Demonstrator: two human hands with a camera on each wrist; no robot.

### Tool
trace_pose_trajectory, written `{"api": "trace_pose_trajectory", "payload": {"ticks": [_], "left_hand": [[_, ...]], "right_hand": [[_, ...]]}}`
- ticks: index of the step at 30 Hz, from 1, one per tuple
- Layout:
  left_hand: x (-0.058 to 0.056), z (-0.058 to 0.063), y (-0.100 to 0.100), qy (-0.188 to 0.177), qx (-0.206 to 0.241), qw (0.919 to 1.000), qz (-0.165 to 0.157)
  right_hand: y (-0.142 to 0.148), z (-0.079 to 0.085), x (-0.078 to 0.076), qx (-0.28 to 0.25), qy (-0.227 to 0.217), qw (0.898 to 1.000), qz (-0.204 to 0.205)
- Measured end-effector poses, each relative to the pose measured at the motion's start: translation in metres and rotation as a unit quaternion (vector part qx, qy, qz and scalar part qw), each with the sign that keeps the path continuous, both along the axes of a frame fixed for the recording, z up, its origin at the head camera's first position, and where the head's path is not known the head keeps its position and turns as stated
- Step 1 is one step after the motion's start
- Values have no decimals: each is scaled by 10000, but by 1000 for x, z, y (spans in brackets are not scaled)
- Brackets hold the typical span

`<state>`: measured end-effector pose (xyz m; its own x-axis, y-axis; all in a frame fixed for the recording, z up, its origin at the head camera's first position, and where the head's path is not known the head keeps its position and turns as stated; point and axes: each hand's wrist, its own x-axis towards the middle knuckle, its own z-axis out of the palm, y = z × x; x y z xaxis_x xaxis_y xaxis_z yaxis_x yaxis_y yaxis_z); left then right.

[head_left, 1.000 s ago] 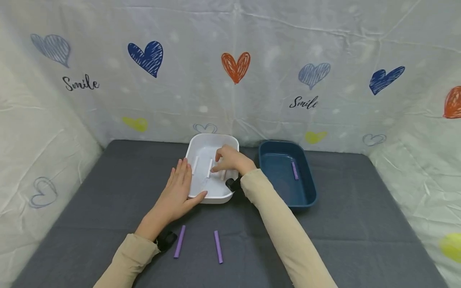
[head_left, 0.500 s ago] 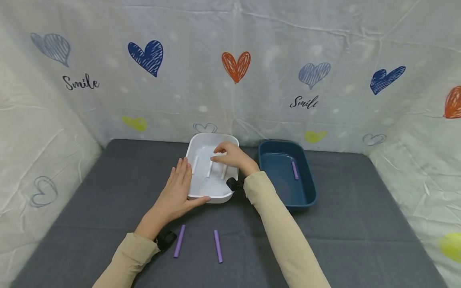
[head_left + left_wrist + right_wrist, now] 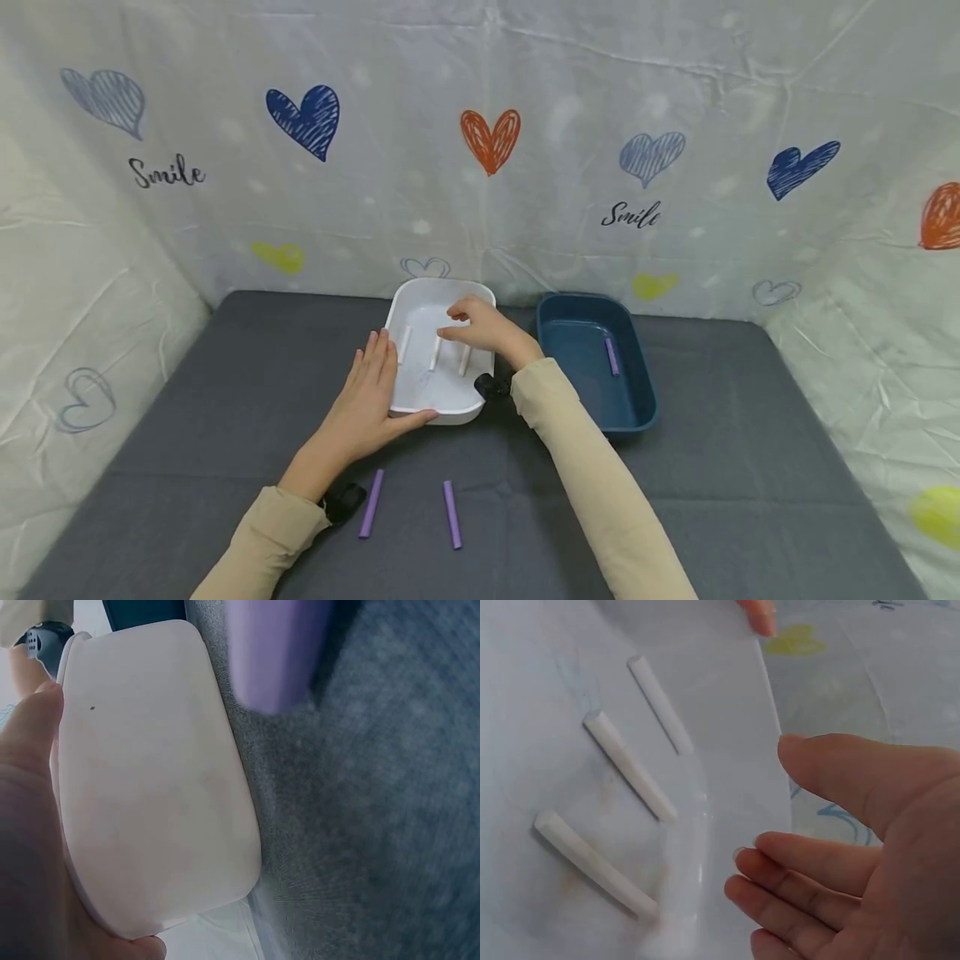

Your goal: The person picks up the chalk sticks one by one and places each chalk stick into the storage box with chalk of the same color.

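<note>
My left hand (image 3: 367, 396) rests against the white plastic tub (image 3: 450, 413), its straight fingers along the left side and its thumb across the front rim. Inside the tub lie three white chalk sticks, one at left (image 3: 405, 344), one in the middle (image 3: 434, 357) and one at right (image 3: 465, 360). Above the tub is my right hand (image 3: 487, 327), fingers loosely bent and nothing between them. The right wrist view shows a gap between its thumb (image 3: 832, 761) and fingers. In the head view it overlaps the far end of the middle stick.
To the right stands a dark blue tub (image 3: 577, 408) with a purple chalk stick (image 3: 612, 357) in it. Two more purple sticks, a left one (image 3: 371, 504) and a right one (image 3: 452, 515), lie on the grey cloth near the front. A printed curtain (image 3: 405, 192) hangs behind.
My right hand has drawn back and up from the white chalk, and the right-hand stick shows more fully. My left hand has stayed at the tub.
</note>
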<state>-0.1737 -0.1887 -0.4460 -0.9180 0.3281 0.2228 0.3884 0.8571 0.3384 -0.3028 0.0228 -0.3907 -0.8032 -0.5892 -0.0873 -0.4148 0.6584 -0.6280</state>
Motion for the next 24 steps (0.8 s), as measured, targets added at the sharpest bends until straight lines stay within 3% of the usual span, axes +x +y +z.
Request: {"api": "trace_pose_trajectory", "payload": {"ticks": [4, 14, 24], "left_hand": [[0, 0, -1, -34, -8, 10000, 26], [2, -1, -4, -24, 34, 10000, 50], [1, -1, -1, -18, 24, 10000, 53]], "right_hand": [[6, 7, 5, 82, 17, 9999, 75], [27, 23, 28, 17, 554, 9983, 205], [58, 28, 56, -491, 1057, 9931, 95]]}}
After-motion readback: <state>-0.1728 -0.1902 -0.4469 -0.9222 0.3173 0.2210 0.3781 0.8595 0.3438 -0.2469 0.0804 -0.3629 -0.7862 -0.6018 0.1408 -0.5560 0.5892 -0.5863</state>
